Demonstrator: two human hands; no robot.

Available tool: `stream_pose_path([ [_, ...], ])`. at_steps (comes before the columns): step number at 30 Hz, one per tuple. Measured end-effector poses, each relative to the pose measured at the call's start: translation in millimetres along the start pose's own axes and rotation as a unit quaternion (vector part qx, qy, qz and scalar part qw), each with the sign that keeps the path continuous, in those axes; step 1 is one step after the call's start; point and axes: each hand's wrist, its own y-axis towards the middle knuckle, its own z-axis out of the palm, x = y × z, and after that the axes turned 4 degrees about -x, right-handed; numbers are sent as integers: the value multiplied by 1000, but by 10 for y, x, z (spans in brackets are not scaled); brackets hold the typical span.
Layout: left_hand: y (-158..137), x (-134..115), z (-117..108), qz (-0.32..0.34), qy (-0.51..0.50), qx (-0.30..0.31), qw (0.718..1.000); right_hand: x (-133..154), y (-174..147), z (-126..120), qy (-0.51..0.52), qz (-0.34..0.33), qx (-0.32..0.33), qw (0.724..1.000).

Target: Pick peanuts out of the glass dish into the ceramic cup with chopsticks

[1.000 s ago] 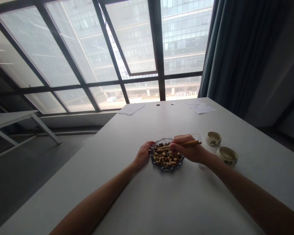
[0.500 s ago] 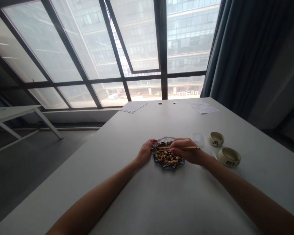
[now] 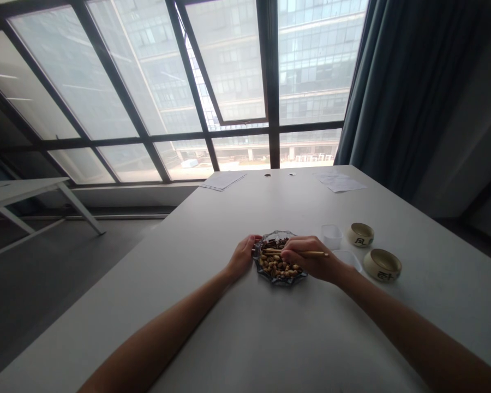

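A faceted clear glass bowl point(image 3: 284, 281) sits on the white table, holding brown nuts that look like peanuts point(image 3: 282, 268) at the near side and small dark pieces point(image 3: 274, 243) at the far side. My left hand point(image 3: 242, 256) grips the bowl's left rim, its fingers curled at the edge. In my right hand point(image 3: 311, 253) is a pair of wooden chopsticks point(image 3: 318, 254), held low and nearly level over the bowl. Their tips point left among the contents; whether anything is pinched between them is too small to tell.
Right of the bowl stand a clear plastic cup point(image 3: 331, 236) and a clear shallow container point(image 3: 349, 259), partly behind my right hand. Two cream ceramic bowls with dark characters, a far one point(image 3: 360, 236) and a nearer one point(image 3: 382, 266), stand farther right. Papers point(image 3: 223, 180) lie at the table's far end.
My right hand and the chopsticks have shifted slightly left and lower over the bowl. My left hand stays at the rim.
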Motion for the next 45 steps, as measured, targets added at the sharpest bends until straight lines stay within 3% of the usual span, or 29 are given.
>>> stream_pose_path([
  [12,16,29,3,9,5,0,1000,12,-17,45,-5,11,-40,999],
  [16,8,3,7,6,9,-1,1000,50,-3,-49,-22,17,-60,998],
  [19,4,-18,10,2,10,-1,1000,164,17,-293,-36,22,-85,996],
  [24,7,-27,10,-4,8,-1,1000,522,-80,-963,-66,58,-162,983],
  [29,11,-46,11,-6,8,-4,1000,826,-430,-1626,-170,114,-226,952],
  [33,20,-75,16,-8,10,-9,1000,830,-711,-2002,-182,183,-212,943],
  [36,26,-86,18,-8,12,-13,1000,732,-795,-2139,-143,211,-145,956],
  [39,25,-91,19,-9,15,-12,1000,624,-787,-2175,-114,198,-104,968],
  [45,13,-110,21,-14,17,-7,1000,617,-680,-2073,-125,200,-174,956],
])
